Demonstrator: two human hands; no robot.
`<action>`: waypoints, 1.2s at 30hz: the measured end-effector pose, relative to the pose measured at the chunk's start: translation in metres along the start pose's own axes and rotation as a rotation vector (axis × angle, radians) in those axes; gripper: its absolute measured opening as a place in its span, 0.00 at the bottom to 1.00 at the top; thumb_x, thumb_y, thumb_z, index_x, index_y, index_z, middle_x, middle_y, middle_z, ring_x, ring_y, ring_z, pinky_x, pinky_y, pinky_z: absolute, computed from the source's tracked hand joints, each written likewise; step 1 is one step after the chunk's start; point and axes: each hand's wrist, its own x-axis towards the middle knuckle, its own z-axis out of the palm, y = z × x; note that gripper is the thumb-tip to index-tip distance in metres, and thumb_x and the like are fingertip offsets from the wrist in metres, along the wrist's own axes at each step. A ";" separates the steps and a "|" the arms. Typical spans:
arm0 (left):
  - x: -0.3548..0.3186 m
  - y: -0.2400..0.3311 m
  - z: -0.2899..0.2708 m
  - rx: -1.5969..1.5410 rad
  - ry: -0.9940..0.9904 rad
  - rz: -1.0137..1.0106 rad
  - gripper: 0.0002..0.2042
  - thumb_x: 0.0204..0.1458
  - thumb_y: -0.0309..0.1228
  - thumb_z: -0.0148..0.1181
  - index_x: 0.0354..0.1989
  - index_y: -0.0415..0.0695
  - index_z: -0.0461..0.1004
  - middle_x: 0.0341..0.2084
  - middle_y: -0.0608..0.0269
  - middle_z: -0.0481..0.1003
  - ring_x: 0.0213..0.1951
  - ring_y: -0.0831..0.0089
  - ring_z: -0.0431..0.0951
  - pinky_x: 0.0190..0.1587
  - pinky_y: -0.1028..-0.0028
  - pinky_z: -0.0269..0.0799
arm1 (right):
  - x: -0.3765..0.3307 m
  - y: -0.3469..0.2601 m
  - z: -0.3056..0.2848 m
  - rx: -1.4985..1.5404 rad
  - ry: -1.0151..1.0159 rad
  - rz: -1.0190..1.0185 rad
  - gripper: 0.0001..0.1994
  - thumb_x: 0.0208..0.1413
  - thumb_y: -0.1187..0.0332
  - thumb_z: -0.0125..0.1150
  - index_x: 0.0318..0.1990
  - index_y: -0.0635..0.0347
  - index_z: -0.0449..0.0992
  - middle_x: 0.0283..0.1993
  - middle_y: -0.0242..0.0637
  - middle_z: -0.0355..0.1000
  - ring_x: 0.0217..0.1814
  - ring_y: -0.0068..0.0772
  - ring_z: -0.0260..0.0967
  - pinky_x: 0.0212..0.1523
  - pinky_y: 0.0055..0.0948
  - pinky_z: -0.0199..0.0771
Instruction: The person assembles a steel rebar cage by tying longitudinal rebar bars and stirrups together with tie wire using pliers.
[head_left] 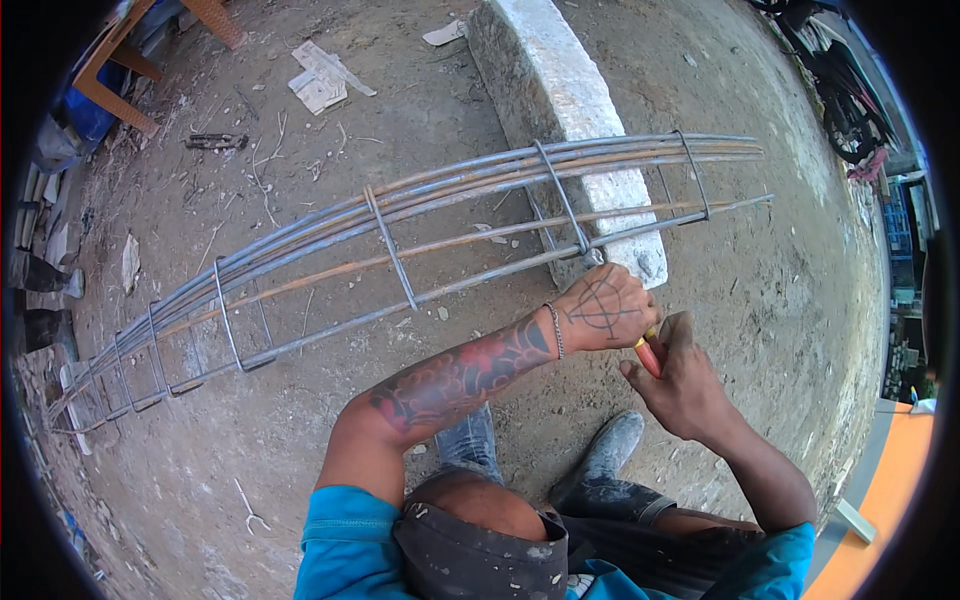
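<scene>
Left hand (pixel 605 308), one: curled, back uppermost, fingers hidden, beside the cage's near bar; what it pinches, you cannot tell from here; your right hand (pixel 688 388), one: half curled, a red-and-yellow handle (pixel 650 358) held between thumb and fingers; rebar cage (pixel 455 186), one: laid across the near end of your concrete block (pixel 560 60), one; stirrups (pixel 562 197), at least six; boots (pixel 600 460), two.

The metal bars (pixel 460 186) look matt and partly rusty, the block (pixel 575 75) rough, the tool handle (pixel 648 356) smooth.
</scene>
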 end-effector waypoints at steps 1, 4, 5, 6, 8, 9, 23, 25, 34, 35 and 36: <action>-0.007 -0.006 0.016 0.001 -0.010 -0.009 0.06 0.43 0.32 0.57 0.26 0.44 0.75 0.29 0.63 0.77 0.36 0.68 0.78 0.36 0.71 0.72 | -0.002 -0.008 -0.010 0.157 -0.079 0.118 0.20 0.57 0.68 0.54 0.49 0.73 0.55 0.39 0.61 0.70 0.38 0.56 0.74 0.38 0.50 0.73; -0.010 -0.008 0.029 0.037 0.629 0.212 0.07 0.43 0.34 0.58 0.22 0.47 0.68 0.20 0.69 0.68 0.25 0.72 0.71 0.29 0.71 0.67 | -0.010 0.001 -0.016 1.065 -0.422 0.471 0.16 0.57 0.66 0.58 0.43 0.67 0.60 0.37 0.53 0.72 0.38 0.45 0.75 0.39 0.41 0.78; -0.009 -0.005 0.030 0.034 0.641 0.227 0.07 0.43 0.34 0.58 0.22 0.47 0.68 0.20 0.69 0.68 0.25 0.72 0.71 0.29 0.71 0.67 | -0.017 0.019 -0.007 1.631 -0.595 0.539 0.15 0.57 0.66 0.59 0.41 0.65 0.62 0.36 0.51 0.72 0.38 0.43 0.75 0.40 0.38 0.79; -0.007 -0.005 0.032 0.014 0.676 0.219 0.07 0.42 0.34 0.58 0.22 0.47 0.68 0.20 0.69 0.68 0.26 0.71 0.71 0.29 0.71 0.67 | -0.015 0.035 0.001 1.667 -0.643 0.429 0.14 0.56 0.65 0.60 0.40 0.64 0.64 0.35 0.52 0.72 0.36 0.41 0.75 0.36 0.38 0.76; -0.002 -0.005 0.029 0.007 0.746 0.219 0.11 0.40 0.35 0.61 0.21 0.47 0.65 0.20 0.68 0.67 0.26 0.71 0.70 0.28 0.72 0.65 | -0.017 0.040 -0.003 1.464 -0.585 0.515 0.13 0.56 0.65 0.60 0.40 0.65 0.65 0.38 0.54 0.72 0.35 0.43 0.75 0.33 0.39 0.74; -0.004 -0.003 0.027 0.010 0.739 0.214 0.11 0.40 0.35 0.61 0.21 0.47 0.65 0.20 0.68 0.67 0.26 0.71 0.70 0.28 0.72 0.65 | -0.014 0.034 -0.005 1.263 -0.557 0.595 0.13 0.56 0.65 0.60 0.40 0.65 0.67 0.41 0.57 0.73 0.34 0.45 0.76 0.30 0.40 0.72; 0.046 0.005 0.013 -0.175 0.290 -0.007 0.07 0.43 0.32 0.60 0.24 0.41 0.75 0.17 0.53 0.74 0.23 0.56 0.78 0.28 0.62 0.74 | 0.017 0.045 -0.050 -0.645 -0.006 0.012 0.08 0.54 0.73 0.51 0.41 0.63 0.68 0.31 0.51 0.73 0.33 0.52 0.74 0.35 0.45 0.74; 0.050 0.004 0.024 -0.163 0.311 -0.043 0.07 0.43 0.33 0.60 0.24 0.42 0.75 0.17 0.53 0.75 0.24 0.57 0.79 0.28 0.63 0.74 | 0.028 0.062 -0.046 -0.619 0.049 -0.069 0.09 0.53 0.72 0.53 0.42 0.62 0.68 0.33 0.49 0.73 0.33 0.52 0.74 0.34 0.45 0.74; 0.062 0.008 0.029 -0.014 0.226 -0.188 0.08 0.45 0.34 0.59 0.25 0.42 0.75 0.17 0.55 0.75 0.23 0.60 0.79 0.27 0.64 0.73 | 0.059 0.109 -0.036 -0.533 0.112 -0.199 0.12 0.51 0.71 0.58 0.43 0.58 0.67 0.34 0.47 0.73 0.36 0.53 0.73 0.35 0.46 0.73; 0.059 0.009 0.026 -0.014 0.225 -0.199 0.08 0.46 0.34 0.58 0.25 0.41 0.75 0.17 0.55 0.75 0.23 0.60 0.79 0.27 0.64 0.73 | 0.058 0.106 -0.035 -0.533 0.125 -0.209 0.11 0.51 0.70 0.58 0.42 0.57 0.67 0.33 0.46 0.73 0.35 0.53 0.73 0.36 0.46 0.73; 0.058 0.011 0.024 -0.015 0.226 -0.210 0.08 0.47 0.33 0.57 0.26 0.41 0.75 0.16 0.56 0.75 0.24 0.61 0.79 0.27 0.64 0.73 | 0.056 0.105 -0.034 -0.531 0.130 -0.208 0.11 0.51 0.70 0.58 0.42 0.57 0.67 0.33 0.46 0.73 0.35 0.53 0.73 0.36 0.46 0.73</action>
